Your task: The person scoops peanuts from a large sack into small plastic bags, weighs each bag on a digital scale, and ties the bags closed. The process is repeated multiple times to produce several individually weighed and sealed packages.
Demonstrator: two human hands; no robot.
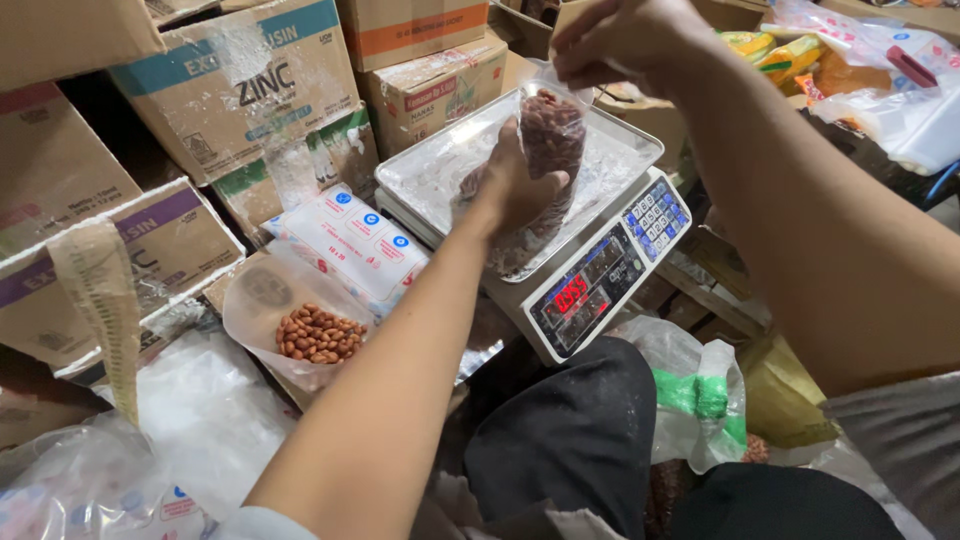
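Observation:
My left hand (512, 190) grips the middle of a clear plastic bag of red-brown peanuts (550, 135) that stands on the steel pan (620, 150) of a digital scale (600, 285). Up above, my right hand (625, 40) pinches the bag's open top between its fingers. The scale's red display is lit, with a keypad beside it. A second open clear bag with peanuts (318, 335) lies to the lower left of the scale.
Cardboard boxes (240, 85) are stacked along the back and left. A white packet with blue dots (350, 240) lies beside the scale. Crumpled plastic bags (700, 400) sit by my dark-trousered knee (570, 430). Packaged goods (880, 70) fill the upper right.

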